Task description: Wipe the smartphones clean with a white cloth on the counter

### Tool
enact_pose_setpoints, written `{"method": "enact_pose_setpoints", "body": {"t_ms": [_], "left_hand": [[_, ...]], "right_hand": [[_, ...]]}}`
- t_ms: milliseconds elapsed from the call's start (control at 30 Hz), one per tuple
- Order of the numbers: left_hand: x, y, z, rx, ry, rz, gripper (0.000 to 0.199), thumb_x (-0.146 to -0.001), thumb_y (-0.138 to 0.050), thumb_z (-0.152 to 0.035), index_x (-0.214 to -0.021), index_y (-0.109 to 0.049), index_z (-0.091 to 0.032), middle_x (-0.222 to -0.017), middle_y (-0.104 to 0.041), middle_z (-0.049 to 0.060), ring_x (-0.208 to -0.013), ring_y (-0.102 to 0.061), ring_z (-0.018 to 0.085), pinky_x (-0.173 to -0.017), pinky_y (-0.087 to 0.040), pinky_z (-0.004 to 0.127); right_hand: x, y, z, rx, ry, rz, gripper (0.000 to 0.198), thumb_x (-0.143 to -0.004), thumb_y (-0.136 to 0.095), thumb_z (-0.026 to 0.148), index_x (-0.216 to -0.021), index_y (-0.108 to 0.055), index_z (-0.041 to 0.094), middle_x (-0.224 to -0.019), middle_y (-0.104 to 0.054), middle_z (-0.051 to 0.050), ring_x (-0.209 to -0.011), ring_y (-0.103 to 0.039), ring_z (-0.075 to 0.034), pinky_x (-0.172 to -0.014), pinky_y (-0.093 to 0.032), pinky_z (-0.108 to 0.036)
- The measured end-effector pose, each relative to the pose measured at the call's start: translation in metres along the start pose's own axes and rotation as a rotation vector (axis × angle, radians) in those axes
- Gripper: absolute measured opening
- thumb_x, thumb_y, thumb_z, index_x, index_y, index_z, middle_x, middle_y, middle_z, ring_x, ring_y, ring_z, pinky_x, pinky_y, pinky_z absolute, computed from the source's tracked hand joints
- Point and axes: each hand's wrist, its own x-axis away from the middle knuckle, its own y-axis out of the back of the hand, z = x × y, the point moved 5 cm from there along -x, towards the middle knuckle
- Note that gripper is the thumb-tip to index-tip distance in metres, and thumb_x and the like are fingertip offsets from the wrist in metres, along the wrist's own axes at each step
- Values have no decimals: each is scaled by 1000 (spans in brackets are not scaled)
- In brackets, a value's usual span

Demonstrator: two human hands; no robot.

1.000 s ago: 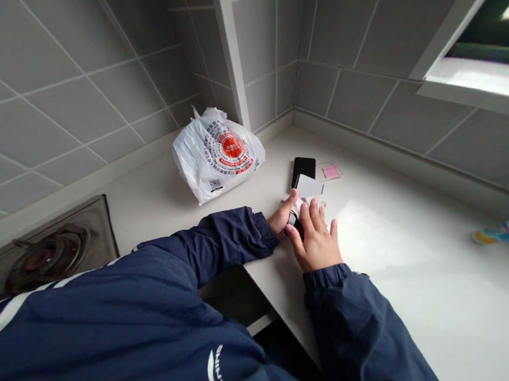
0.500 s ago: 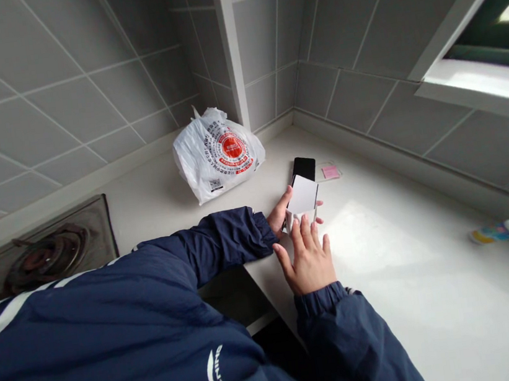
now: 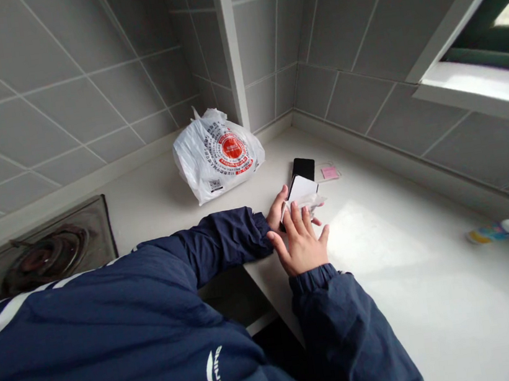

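Note:
My left hand point(image 3: 278, 210) is wrapped round the edges of a phone point(image 3: 304, 186), a slim slab with a pale, shiny face and dark rim. Across its lower part lies a thin, crumpled white tissue point(image 3: 316, 202). The spread fingers of my right hand point(image 3: 303, 241) press flat on the tissue, thumb apart. Just beyond, a black flat rectangular thing point(image 3: 304, 168), like a phone or its case, rests on the counter. Beside that lies a clear thing with a pink patch point(image 3: 329, 172), too small to make out.
A white plastic bag point(image 3: 217, 155) with red print stands on the white counter point(image 3: 404, 296) near the wall corner. At the left is a gas stove point(image 3: 46, 249). A bottle point(image 3: 508, 228) is at the right, by the wall below the window.
My right hand has slid slightly up and left over the phone. The tissue has moved higher on its face and now sticks out crumpled at the right.

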Motion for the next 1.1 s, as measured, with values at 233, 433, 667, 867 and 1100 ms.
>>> {"method": "enact_pose_setpoints", "body": {"t_ms": [233,433,667,867,1100], "left_hand": [[-7,5,4,120,-90,-14,84,-99,-15,-68,-127,-67,-7,-108,-75,20,-90,-73,29,-99,-49,45],[-9,2,-4,204,-190,-100,75,-106,-17,-52,-130,-65,0,-99,-77,18,-99,-74,26,-99,-50,34],[-11,7,6,226,-119,-8,70,-106,-24,-53,-133,-63,-1,-104,-76,19,-107,-73,27,-106,-47,36],[-16,15,14,140,-70,46,61,-104,-35,-53,-133,-64,-8,-110,-76,16,-105,-73,26,-105,-48,38],[-20,19,12,117,-107,7,63,-102,-37,-53,-129,-66,-4,-110,-76,17,-106,-73,27,-104,-50,37]], "right_hand": [[-14,-7,-20,-78,-14,-152,58,-104,-35,54,-157,-39,31,-168,-30,-4,-156,-30,-30,-116,-19,-80],[-7,-15,-47,-132,19,-396,47,-106,-38,47,-143,-59,26,-156,-52,-8,-146,-47,-29,-121,-17,-72],[-7,-20,-53,-138,83,-431,50,-105,-38,47,-145,-57,23,-159,-48,-10,-151,-40,-27,-124,-18,-62],[-8,-21,-58,-138,63,-463,53,-105,-37,44,-150,-51,21,-162,-42,-11,-153,-36,-29,-121,-26,-64],[-10,-26,-61,-155,47,-446,51,-106,-37,42,-152,-49,23,-163,-41,-10,-154,-35,-30,-119,-31,-65]]}}
